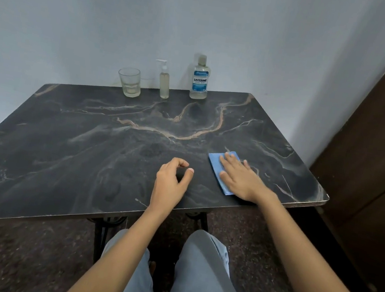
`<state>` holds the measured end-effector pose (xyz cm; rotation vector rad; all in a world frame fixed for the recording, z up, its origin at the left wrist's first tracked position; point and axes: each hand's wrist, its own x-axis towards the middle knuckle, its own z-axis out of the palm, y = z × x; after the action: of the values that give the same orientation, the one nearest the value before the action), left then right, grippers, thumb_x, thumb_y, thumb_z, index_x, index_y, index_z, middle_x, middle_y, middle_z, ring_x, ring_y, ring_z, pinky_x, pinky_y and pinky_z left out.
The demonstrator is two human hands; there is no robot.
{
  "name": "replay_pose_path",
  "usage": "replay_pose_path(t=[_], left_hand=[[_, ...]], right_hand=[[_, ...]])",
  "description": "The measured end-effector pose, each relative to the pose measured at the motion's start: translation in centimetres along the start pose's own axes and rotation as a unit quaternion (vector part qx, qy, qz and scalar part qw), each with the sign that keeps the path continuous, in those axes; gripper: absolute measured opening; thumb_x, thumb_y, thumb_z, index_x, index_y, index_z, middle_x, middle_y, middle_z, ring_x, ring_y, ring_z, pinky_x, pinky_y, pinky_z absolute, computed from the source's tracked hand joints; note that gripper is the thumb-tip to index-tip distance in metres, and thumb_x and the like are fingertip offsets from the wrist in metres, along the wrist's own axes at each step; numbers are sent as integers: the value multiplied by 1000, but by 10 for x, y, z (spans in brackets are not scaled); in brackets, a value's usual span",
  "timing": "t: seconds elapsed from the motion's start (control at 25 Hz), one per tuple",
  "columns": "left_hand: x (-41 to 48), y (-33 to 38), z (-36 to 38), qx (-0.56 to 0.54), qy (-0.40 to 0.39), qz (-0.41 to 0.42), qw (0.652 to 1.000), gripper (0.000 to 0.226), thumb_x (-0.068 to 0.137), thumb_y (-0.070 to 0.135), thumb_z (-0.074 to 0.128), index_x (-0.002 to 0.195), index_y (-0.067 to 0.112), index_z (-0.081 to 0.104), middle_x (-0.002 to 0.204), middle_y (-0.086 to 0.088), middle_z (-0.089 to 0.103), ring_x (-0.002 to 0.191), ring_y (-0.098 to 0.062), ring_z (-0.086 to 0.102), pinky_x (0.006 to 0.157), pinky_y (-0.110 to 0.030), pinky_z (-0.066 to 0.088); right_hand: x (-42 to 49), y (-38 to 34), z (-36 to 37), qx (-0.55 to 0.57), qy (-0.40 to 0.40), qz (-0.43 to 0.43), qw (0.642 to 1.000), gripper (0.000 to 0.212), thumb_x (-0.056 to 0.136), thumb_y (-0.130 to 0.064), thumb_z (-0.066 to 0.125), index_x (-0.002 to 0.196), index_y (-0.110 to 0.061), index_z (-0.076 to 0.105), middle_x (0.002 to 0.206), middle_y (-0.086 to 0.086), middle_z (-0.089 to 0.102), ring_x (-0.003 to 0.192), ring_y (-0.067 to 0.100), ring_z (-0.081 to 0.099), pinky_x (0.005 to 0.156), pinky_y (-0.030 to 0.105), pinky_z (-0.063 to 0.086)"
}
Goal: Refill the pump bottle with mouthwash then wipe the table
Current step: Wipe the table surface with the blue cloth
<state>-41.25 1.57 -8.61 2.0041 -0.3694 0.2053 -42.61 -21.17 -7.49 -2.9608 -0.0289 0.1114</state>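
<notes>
The right hand lies flat and spread on the blue cloth to wipe the counter, left hand loosely curled and empty, while the pump bottle stands at the far edge by the mouthwash

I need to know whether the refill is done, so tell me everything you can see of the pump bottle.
The pump bottle is a slim, clear plastic-looking cylinder with a white pump head and nozzle on top, apparently fitted in place. It holds pale yellowish liquid nearly up to its shoulder. It stands upright at the table's far edge by the wall, between the glass and the mouthwash bottle, touching neither. No hand touches it.
</notes>
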Motion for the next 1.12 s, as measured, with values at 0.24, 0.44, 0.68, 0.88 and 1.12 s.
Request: replay_pose_path(t=[0.24, 0.44, 0.68, 0.88, 1.12], left_hand=[[3, 1, 3, -4, -2, -21, 1000, 17, 92, 36, 59, 104, 23, 60, 103, 12, 62, 107, -10, 54, 88, -34, 49], [7, -4, 3, 18, -25, -13, 999, 22, 93, 35, 58, 109, 20, 58, 107, 10, 60, 109, -13, 54, 90, -32, 46], [8, -7, 2, 6, -27, -20, 999, 21, 93, 35, 58, 109, 22, 58, 108, 13, 59, 111, -11, 53, 89, -28, 44], [9, -5, 2, -17, -20, -42, 999, 20, 93, 36, 59, 108, 24, 59, 109, 13, 60, 111, -10, 53, 93, -31, 45], [11, -4, 2, -32, -4, -47, 998, 18, 92, 35, 60, 104, 23, 61, 105, 11, 63, 102, -3, 55, 86, -16, 42]], right_hand=[[35, 26, -17, 3, -16, 139, 990, 57, 102, -35, 17, 152, -12, 5, 161, 5, -4, 148, 21, -7, 117, 48, -6], [1, -22, 4, -9, -4, -8, 1000, 57, 102, -37, 16, 152, -13, 0, 160, 1, -5, 147, 13, -7, 118, 40, -8], [-7, 69, -19, -24, 16, 116, 993, 57, 102, -37, 17, 152, -12, 4, 161, 3, 0, 148, 13, -1, 117, 44, -9], [67, 77, -30, 19, 20, 221, 975, 60, 100, -34, 16, 151, -4, 5, 160, 11, -1, 148, 22, -2, 119, 45, -5], [90, -14, -11, -2, -8, 74, 997, 55, 101, -33, 16, 152, -16, 2, 160, 6, -2, 148, 23, -3, 118, 43, -4]])
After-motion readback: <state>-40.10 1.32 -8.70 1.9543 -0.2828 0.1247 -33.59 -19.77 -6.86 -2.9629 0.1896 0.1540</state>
